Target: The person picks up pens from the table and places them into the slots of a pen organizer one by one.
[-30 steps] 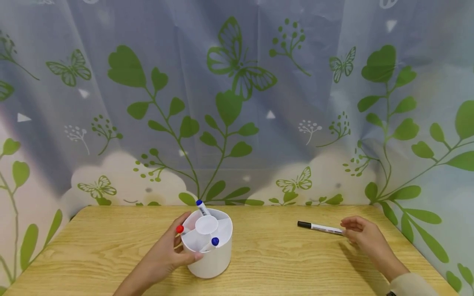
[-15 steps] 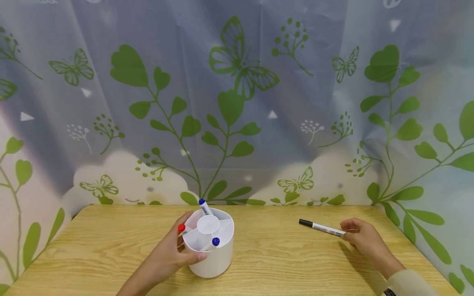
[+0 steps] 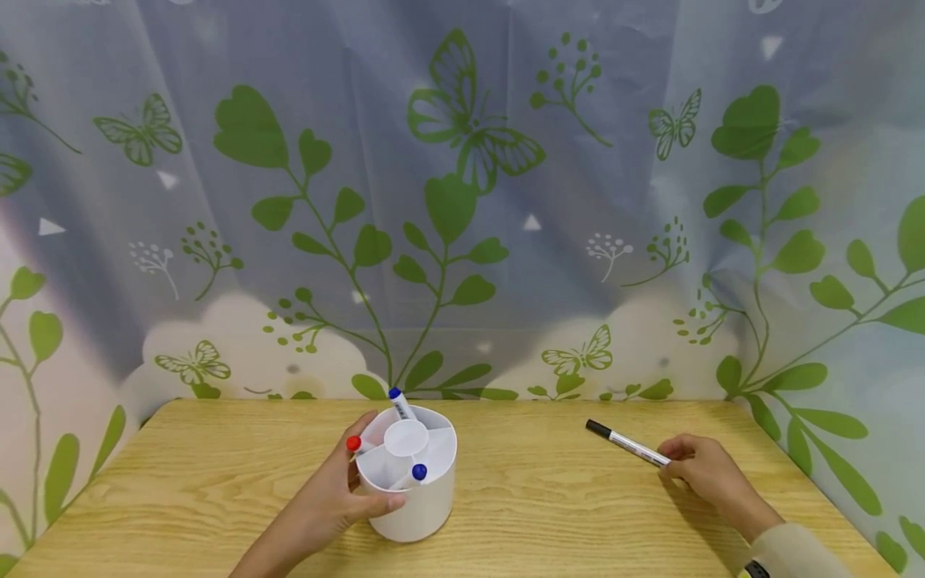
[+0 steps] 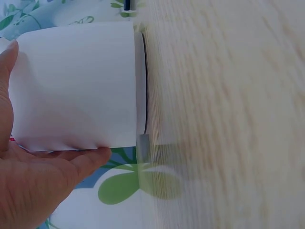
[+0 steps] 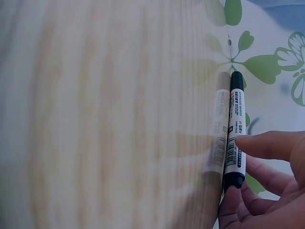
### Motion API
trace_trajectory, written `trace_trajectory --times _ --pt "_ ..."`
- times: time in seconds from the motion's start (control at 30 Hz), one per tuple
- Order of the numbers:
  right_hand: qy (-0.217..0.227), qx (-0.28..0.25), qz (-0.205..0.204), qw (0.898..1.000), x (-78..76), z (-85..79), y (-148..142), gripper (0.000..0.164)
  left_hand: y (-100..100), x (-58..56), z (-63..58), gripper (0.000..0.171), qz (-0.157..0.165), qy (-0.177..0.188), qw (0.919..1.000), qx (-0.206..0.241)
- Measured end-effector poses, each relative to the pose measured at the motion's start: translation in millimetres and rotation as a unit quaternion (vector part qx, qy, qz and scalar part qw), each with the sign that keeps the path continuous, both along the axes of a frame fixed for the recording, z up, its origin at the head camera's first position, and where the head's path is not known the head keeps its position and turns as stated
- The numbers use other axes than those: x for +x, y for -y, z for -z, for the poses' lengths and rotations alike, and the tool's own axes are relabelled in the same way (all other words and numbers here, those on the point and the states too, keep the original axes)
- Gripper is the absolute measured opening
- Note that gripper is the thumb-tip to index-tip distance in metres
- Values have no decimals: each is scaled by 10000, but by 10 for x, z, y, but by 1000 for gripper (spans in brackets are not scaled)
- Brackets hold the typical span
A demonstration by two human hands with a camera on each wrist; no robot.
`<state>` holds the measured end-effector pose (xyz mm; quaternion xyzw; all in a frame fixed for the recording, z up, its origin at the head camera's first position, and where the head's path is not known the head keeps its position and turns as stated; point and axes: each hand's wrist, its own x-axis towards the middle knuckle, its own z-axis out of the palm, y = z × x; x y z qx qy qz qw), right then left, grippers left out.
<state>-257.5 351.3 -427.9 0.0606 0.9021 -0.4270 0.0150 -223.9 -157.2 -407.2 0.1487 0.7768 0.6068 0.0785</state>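
My left hand grips a white round pen holder from its left side, thumb on the near wall and fingers round the far side. The holder stands upright on the wooden table. Inside its compartments are a red-capped marker and two blue-capped markers, one at the back and one in front. To the right, my right hand pinches the rear end of a black-capped whiteboard marker. In the right wrist view that marker lies along the tabletop, with the thumb on its barrel.
A curtain printed with green leaves and butterflies hangs behind the table's back edge. A round white cup forms the middle of the holder. The tabletop between the hands is bare wood.
My right hand has come slightly nearer to me and its fingers have closed on the black-capped marker, whose rear end has swung nearer. The left hand and the holder stay in place.
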Motion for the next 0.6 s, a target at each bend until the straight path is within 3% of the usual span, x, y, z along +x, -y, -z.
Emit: trace_trajectory --times 0.27,0.6 --pt "91 38 -17 10000 -26 45 7 21 7 1 4 110 83 -58 9999 -53" --pt "55 282 -64 9996 -31 43 23 15 -9 8 -3 110 -56 -34 9999 -77"
